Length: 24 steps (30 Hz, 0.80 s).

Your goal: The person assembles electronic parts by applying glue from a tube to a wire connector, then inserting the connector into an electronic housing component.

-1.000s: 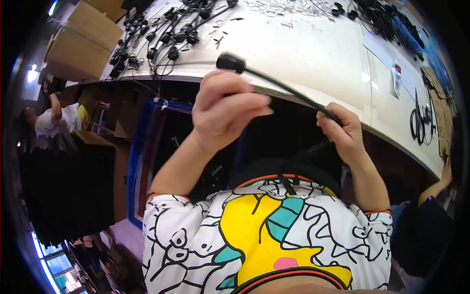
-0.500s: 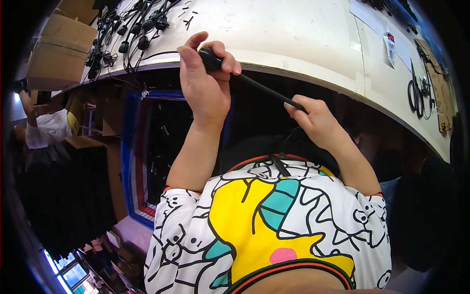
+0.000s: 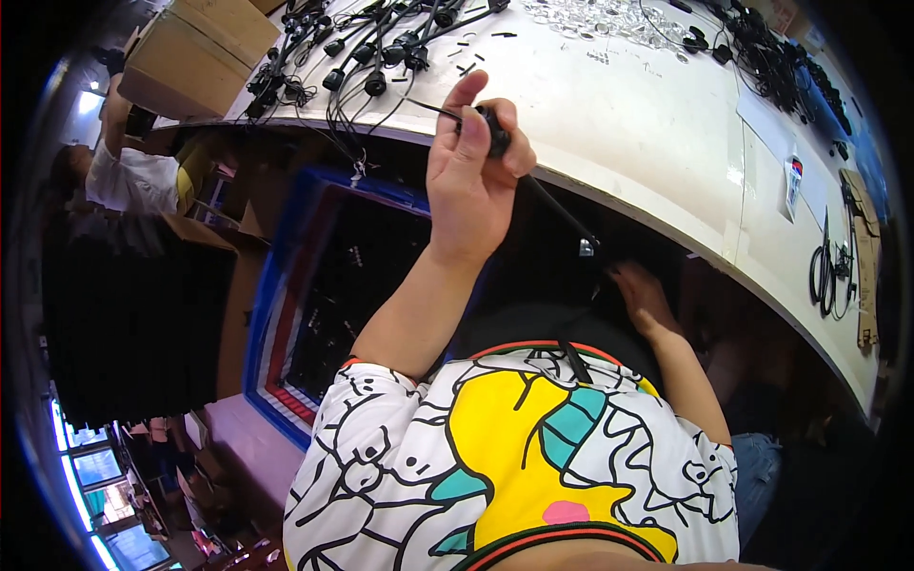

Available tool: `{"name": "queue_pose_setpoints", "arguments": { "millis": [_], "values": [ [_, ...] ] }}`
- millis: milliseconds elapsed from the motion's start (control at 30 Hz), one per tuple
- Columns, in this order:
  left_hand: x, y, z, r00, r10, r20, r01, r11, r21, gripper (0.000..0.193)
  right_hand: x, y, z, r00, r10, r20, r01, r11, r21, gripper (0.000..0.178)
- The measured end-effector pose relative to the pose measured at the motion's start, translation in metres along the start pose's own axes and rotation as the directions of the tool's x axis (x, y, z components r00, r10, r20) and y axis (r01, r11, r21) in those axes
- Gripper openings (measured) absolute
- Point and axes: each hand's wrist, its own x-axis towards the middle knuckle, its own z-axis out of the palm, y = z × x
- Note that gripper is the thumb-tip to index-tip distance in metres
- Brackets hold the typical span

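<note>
Black rod point(image 3: 562, 212), thick end clamped in the fingers of the left hand point(image 3: 475, 186) by the desk point(image 3: 647, 124), slants down rightward; near its low tip, the right hand point(image 3: 643, 293), grip too dim to tell.

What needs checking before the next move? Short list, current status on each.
1. Left hand grip on the black rod's thick end: ok, fingers curled round it.
2. Right hand grip: cannot tell, fingers in shadow.
3. Thin wire at the left hand separate from the table cables: cannot tell.
4. White tube clear of both hands: ok, lies on the table's right side.
</note>
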Motion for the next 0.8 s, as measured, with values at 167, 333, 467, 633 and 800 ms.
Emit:
{"name": "queue_pose_setpoints", "arguments": {
  "millis": [167,333,467,633,800],
  "values": [
    [0.033,0.019,-0.045,0.988,-0.013,-0.154,0.001,0.997,-0.078,0.031,-0.004,0.010,0.012,1.000,0.000,-0.006,0.000,0.998,-0.060,0.014],
    [0.036,0.017,-0.111,0.954,-0.249,-0.165,0.178,0.917,-0.357,0.024,-0.004,-0.005,0.009,0.985,0.006,0.171,0.015,0.992,-0.122,0.015],
    [0.010,-0.005,-0.069,0.919,-0.384,-0.089,0.340,0.886,-0.314,0.023,-0.016,0.007,0.007,0.975,0.095,0.198,-0.081,0.994,-0.078,0.017],
    [-0.005,-0.008,-0.019,0.954,-0.251,0.165,0.250,0.968,0.026,0.026,-0.030,0.033,0.012,0.949,0.200,0.245,-0.151,0.967,-0.206,0.023],
    [-0.016,-0.030,-0.010,0.916,-0.344,0.204,0.303,0.930,0.207,0.031,0.002,-0.058,-0.047,0.994,0.022,0.104,-0.031,0.996,0.086,0.026]
  ]
}}
